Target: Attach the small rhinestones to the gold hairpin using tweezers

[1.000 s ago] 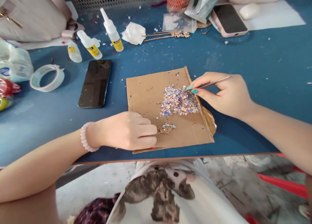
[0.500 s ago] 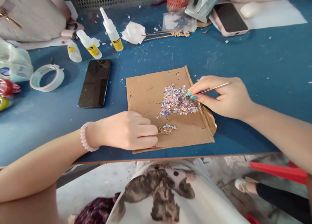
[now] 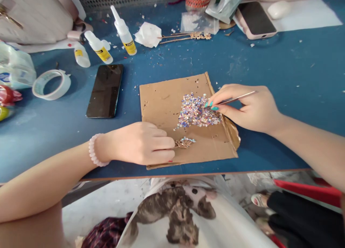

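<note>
My left hand (image 3: 142,143) rests on the lower left of a cardboard sheet (image 3: 159,100), fingers closed round a gold hairpin. The stem is hidden in the fist; the hairpin's branched head (image 3: 185,142), partly set with small pale stones, sticks out to the right. Pinched in my right hand (image 3: 248,106) is a pair of thin metal tweezers (image 3: 237,97), slanting down to the left. Their tips reach into a heap of small multicoloured rhinestones (image 3: 195,111) on the upper right of the cardboard.
A black phone (image 3: 105,91) and a tape roll (image 3: 51,85) lie to the left. Behind are glue bottles (image 3: 126,36), white crumpled paper (image 3: 148,35), more gold hairpins (image 3: 185,37) and a pink-cased phone (image 3: 256,21). Another person's legs (image 3: 299,212) show at lower right.
Both hands, the hairpin and the tweezers stay nearly in place. The other person's legs at the lower right have shifted left, and more of them shows.
</note>
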Demonstrator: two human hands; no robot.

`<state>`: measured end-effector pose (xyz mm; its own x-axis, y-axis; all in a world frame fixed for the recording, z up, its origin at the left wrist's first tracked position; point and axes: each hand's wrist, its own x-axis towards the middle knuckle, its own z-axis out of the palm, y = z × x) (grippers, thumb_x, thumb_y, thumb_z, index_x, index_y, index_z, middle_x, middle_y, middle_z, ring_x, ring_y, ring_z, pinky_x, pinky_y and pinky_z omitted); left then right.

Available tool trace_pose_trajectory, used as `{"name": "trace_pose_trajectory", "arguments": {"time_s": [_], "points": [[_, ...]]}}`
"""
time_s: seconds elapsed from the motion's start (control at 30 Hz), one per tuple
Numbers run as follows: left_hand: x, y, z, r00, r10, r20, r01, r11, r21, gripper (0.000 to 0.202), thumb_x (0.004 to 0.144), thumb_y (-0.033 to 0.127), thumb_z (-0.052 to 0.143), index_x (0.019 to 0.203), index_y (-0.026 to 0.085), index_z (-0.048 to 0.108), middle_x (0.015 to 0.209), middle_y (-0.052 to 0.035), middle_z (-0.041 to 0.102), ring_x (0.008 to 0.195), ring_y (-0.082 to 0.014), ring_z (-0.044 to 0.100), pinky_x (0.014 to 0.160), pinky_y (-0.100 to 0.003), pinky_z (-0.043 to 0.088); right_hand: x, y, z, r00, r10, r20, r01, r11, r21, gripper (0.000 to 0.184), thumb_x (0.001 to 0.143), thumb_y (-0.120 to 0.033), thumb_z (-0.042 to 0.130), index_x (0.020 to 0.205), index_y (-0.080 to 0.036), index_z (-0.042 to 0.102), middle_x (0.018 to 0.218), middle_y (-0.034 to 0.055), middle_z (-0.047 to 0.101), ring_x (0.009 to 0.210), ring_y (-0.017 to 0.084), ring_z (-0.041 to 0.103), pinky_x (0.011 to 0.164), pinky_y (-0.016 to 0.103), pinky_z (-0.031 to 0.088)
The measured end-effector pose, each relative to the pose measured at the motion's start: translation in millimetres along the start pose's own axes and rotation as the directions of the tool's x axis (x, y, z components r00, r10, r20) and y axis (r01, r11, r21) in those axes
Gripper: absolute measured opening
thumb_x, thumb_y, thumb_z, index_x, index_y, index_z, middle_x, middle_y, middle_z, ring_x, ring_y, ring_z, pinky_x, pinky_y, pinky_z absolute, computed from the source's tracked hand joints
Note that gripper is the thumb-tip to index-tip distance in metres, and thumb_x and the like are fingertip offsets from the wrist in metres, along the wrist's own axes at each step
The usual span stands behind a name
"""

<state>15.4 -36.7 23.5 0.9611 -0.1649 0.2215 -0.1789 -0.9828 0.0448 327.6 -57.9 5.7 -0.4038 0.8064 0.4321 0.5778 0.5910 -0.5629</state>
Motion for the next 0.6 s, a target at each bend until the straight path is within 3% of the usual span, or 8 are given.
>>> {"name": "trace_pose_trajectory", "arguments": {"time_s": [0.23, 0.6], "points": [[-1.3, 0.2, 0.6, 1.0, -0.005, 0.001, 0.005, 1.0, -0.002, 0.023, 0.103, 0.015, 0.053, 0.082, 0.02, 0.059, 0.078, -0.0002, 0.063, 0.062, -0.0143, 0.052, 0.055, -0.033, 0.038, 0.3, -2.2, 0.7, 0.998, 0.056, 0.014, -0.056, 0.998, -0.017, 0.009, 0.091, -0.023, 0.064, 0.09, -0.03, 0.069, 0.094, -0.0011, 0.078, 0.084, 0.021, 0.077, 0.079, 0.039, 0.063], [-0.5, 0.4, 0.2, 1.0, -0.005, 0.002, 0.005, 1.0, 0.003, 0.02, 0.101, 0.015, 0.057, 0.082, 0.019, 0.059, 0.078, 0.0, 0.062, 0.062, -0.0141, 0.053, 0.056, -0.032, 0.038, 0.1, -1.0, 1.5, 0.999, 0.029, -0.013, -0.03, 0.999, -0.026, 0.011, 0.091, -0.02, 0.064, 0.09, -0.03, 0.069, 0.095, -0.0013, 0.079, 0.084, 0.02, 0.077, 0.078, 0.039, 0.063]]}}
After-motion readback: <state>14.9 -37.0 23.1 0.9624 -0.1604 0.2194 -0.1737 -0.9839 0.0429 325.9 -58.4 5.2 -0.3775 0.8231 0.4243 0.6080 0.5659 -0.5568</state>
